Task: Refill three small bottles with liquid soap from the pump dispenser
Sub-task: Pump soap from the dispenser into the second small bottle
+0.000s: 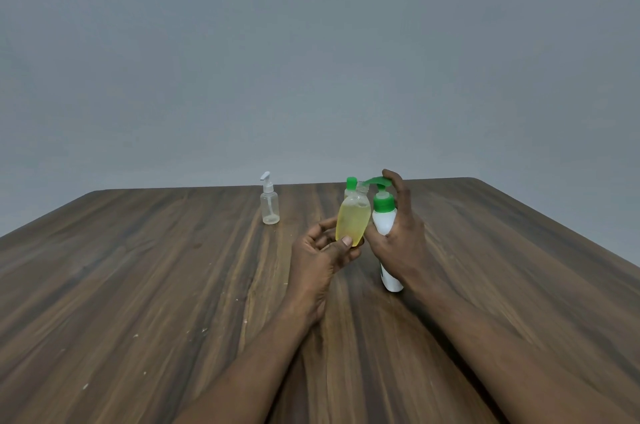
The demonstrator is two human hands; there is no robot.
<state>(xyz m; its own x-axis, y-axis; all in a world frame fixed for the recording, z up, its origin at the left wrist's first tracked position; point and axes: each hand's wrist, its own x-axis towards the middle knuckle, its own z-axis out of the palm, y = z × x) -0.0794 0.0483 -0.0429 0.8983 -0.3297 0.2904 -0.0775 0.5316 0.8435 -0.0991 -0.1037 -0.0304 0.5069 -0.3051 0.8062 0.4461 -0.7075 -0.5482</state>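
Note:
My left hand (320,255) grips a small clear oval bottle (352,221) with yellow liquid in it, uncapped and tilted, its mouth right under the green spout. My right hand (398,240) wraps the white pump dispenser (383,221), whose base rests on the table, with one finger on top of the green pump head (375,181). Behind the held bottle, a second small bottle with a green cap (351,184) is mostly hidden. A clear small bottle with a white pump top (269,203) stands apart to the left, nearly empty.
The wooden table (156,285) spreads wide to all sides, with its far edge just behind the bottles. A plain grey wall stands behind it.

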